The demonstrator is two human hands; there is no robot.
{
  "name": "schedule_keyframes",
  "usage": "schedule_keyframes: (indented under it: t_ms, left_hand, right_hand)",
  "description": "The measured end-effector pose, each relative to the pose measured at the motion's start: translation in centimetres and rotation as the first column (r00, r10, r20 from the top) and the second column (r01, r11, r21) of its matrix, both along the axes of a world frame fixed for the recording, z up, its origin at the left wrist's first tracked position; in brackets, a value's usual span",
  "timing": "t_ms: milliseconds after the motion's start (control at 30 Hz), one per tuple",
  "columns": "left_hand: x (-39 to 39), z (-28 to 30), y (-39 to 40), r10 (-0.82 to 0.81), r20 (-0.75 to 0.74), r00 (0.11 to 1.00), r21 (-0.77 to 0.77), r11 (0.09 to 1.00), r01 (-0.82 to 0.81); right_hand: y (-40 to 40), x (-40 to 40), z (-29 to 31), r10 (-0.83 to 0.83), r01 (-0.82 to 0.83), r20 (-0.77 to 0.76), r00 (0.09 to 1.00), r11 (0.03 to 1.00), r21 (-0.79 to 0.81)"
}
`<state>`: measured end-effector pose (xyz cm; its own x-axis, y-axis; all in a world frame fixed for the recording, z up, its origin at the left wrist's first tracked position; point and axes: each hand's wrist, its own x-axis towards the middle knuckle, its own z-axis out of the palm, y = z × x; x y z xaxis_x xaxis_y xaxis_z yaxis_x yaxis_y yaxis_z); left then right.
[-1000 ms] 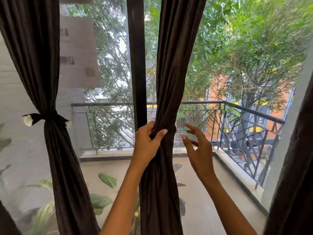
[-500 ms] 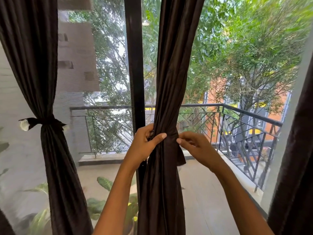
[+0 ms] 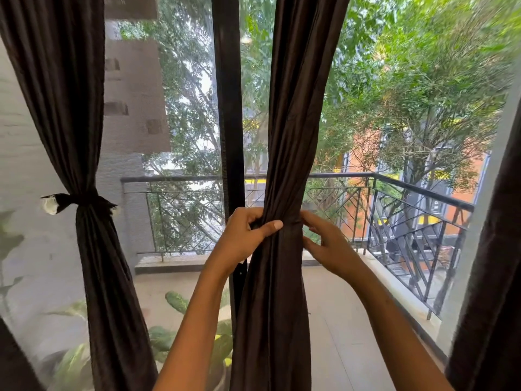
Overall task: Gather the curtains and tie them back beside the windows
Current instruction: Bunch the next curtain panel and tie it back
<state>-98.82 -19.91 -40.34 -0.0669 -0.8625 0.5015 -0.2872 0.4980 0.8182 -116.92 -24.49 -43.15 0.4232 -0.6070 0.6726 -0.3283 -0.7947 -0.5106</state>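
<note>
Right of the window post (image 3: 227, 108), my left hand (image 3: 245, 238) pinches the upright gathered curtain (image 3: 284, 277); my right hand (image 3: 327, 246), fingers loosely curled, touches its opposite edge, apparently gripping nothing.

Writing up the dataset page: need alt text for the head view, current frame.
Two bare hands gather a dark brown middle curtain at a balcony window: the left hand pinches the bunched fabric, the right hand works at its other side. To the left, another curtain is already cinched with a tie-back; a balcony railing and trees show outside.
</note>
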Motion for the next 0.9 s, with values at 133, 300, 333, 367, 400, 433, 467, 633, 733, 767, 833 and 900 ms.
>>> schedule_keyframes:
  t_ms: [133, 300, 333, 367, 400, 433, 467, 633, 733, 767, 833, 900]
  left_hand:
    - [0.5, 0.6, 0.6, -0.101, -0.013, 0.995, 0.083, 0.991, 0.102]
    - [0.6, 0.3, 0.5, 0.198, 0.066, 0.978, -0.025, 0.980, -0.196]
    - [0.1, 0.1, 0.5, 0.287, 0.075, 0.955, -0.089, 0.956, -0.280]
    - [-0.5, 0.0, 0.6, 0.357, 0.073, 0.931, -0.146, 0.927, -0.344]
    - [-1.3, -0.1, 0.7, 0.413, 0.073, 0.908, -0.199, 0.898, -0.392]
    - [-2.0, -0.2, 0.9, 0.467, 0.077, 0.881, -0.243, 0.866, -0.437]
    - [-2.4, -0.3, 1.0, 0.514, 0.090, 0.853, -0.286, 0.834, -0.472]
    - [-2.6, 0.1, 2.1, 0.456, 0.123, 0.881, -0.312, 0.861, -0.402]
    - [-1.8, 0.3, 2.8, 0.359, -0.069, 0.931, -0.199, 0.910, -0.365]
    - [-1.4, 0.3, 2.8, 0.345, -0.102, 0.933, -0.172, 0.918, -0.358]
    - [-0.9, 0.5, 3.1, 0.286, -0.136, 0.949, -0.146, 0.941, -0.304]
    - [-0.8, 0.9, 3.7, 0.205, -0.159, 0.966, -0.109, 0.969, -0.223]
  right_hand:
    - [0.3, -0.1, 0.1, 0.057, -0.057, -0.001, 0.998, 0.998, 0.022]
    - [1.4, -1.3, 1.5, -0.262, 0.277, 0.138, 0.955, 0.955, -0.106]
    - [2.0, -1.3, 2.0, -0.260, 0.274, 0.163, 0.952, 0.959, -0.071]
    - [2.8, -1.1, 2.4, -0.226, 0.236, 0.195, 0.954, 0.971, -0.029]
    - [3.7, -0.6, 2.8, -0.173, 0.175, 0.240, 0.955, 0.984, 0.011]
    - [4.4, 0.0, 3.1, -0.119, 0.111, 0.289, 0.950, 0.993, 0.041]
    - [5.2, 0.8, 3.3, -0.077, 0.058, 0.324, 0.943, 0.996, 0.069]
    - [5.7, 2.8, 3.8, -0.040, 0.001, 0.297, 0.954, 0.992, 0.129]
    - [5.2, 2.6, 3.7, -0.010, -0.036, 0.312, 0.950, 0.989, 0.143]
    - [5.2, 2.6, 3.5, -0.001, -0.035, 0.286, 0.958, 0.992, 0.122]
    - [5.2, 2.7, 2.9, -0.006, -0.005, 0.194, 0.981, 0.998, 0.055]
    - [5.0, 2.9, 2.0, -0.057, 0.059, 0.096, 0.994, 0.998, -0.021]
